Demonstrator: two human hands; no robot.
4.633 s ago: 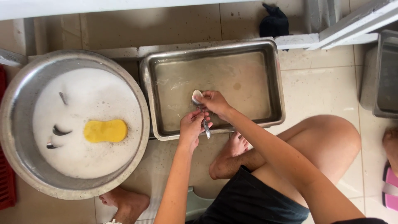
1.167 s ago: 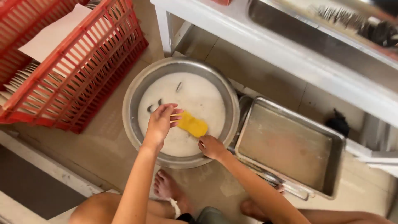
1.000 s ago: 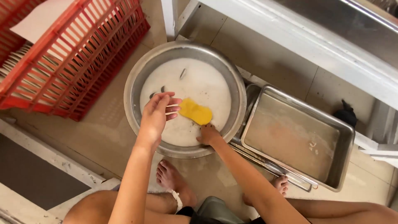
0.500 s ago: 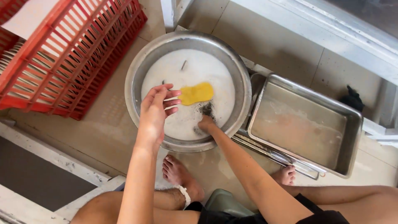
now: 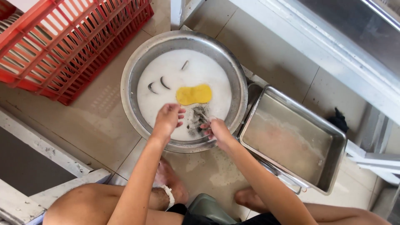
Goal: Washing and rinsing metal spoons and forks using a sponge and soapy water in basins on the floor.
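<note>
From the head view, both hands have come down to the near side of the round steel basin (image 5: 183, 89) compared with half a second ago: the left hand (image 5: 168, 118), which hovered with fingers spread beside the yellow sponge (image 5: 194, 94), now dips at the foam's 6 o'clock edge with fingers loosely curled, and I cannot tell whether it holds anything. The right hand (image 5: 216, 130) sits just beside it at 5 o'clock, fingers narrowed around what looks like a small utensil in a dark patch where the suds are broken; the piece itself is too hidden to name. The sponge has drifted free toward the basin's centre, touched by neither hand, so the work looks to have turned from scrubbing to fishing pieces out of the water. Several utensil handles (image 5: 162, 83) poke from the foam at 10 o'clock. The rectangular steel tray (image 5: 329, 175) of cloudy water lies at 3 o'clock, touching the basin. A red crate (image 5: 71, 41) stands at 10 o'clock on the tiled floor, well apart. The person's bare feet (image 5: 173, 187) rest just below the basin.
</note>
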